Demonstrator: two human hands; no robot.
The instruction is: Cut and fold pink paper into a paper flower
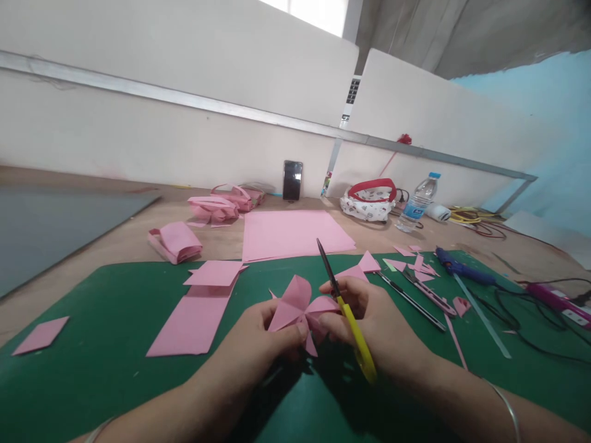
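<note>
A pink folded paper flower point(302, 311) with several pointed petals is between my two hands, above the green cutting mat point(115, 394). My left hand point(265, 335) is closed on its left side, the thumb near the centre. Yellow-handled scissors point(354, 337) rest in my right hand point(369, 311), dark blades pointing up and away. Thumb and fingers of that hand also pinch a right-hand petal. Left of the flower lies a long pink paper strip point(191, 323), with pink paper squares point(215, 272) over its far end.
Pink sheets point(295, 234) lie behind the mat, beside folded paper pieces point(178, 241). On the right are a pen point(413, 301), a pink cutter point(429, 291), paper scraps, a blue glue gun point(464, 269) and cables. A water bottle point(418, 206), pouch point(368, 206) and phone point(292, 180) stand farther back.
</note>
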